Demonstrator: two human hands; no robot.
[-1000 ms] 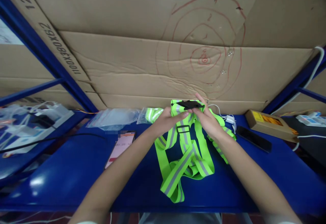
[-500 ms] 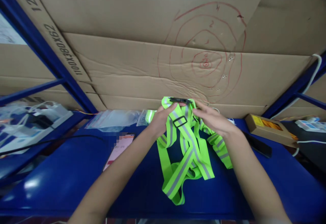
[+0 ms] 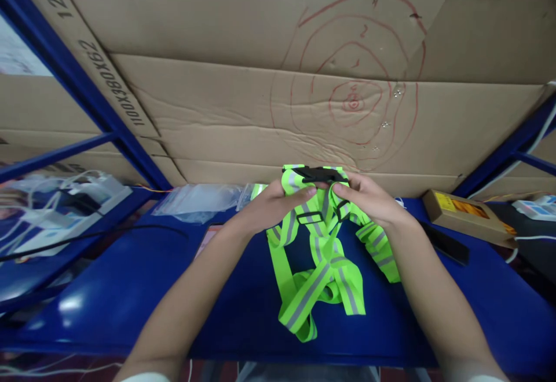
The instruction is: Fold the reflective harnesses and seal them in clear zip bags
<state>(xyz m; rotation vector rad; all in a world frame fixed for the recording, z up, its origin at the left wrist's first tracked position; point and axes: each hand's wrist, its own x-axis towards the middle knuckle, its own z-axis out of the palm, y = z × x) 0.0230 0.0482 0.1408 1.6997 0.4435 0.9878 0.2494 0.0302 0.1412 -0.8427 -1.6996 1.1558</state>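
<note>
Between my hands is a neon-green reflective strap harness (image 3: 306,298) with grey stripes, its loose loops hanging and lying on the blue table. A black plastic buckle (image 3: 319,173) sits at its top, near the cardboard. My left hand (image 3: 278,202) grips the strap left of the buckle, thumb on top. My right hand (image 3: 365,196) pinches the strap on the other side, its thumb pointing inward. Below the left thumb hangs a black strap slider (image 3: 310,218); another slider (image 3: 342,211) is beside the right thumb. The fingers behind the straps are partly hidden.
Upright cardboard (image 3: 217,98) with red hand-drawn rings backs the blue table (image 3: 243,318). Clear plastic bags (image 3: 200,201) and a partly covered phone (image 3: 209,237) lie left. A dark phone (image 3: 445,244) and a brown box (image 3: 469,217) lie right. White cables and power strips (image 3: 82,217) are far left.
Both thumbs have come down onto the straps by the buckle, the right hand closing in. The buckle shows more fully, and the second slider has come into view. My left forearm covers more of the phone.
</note>
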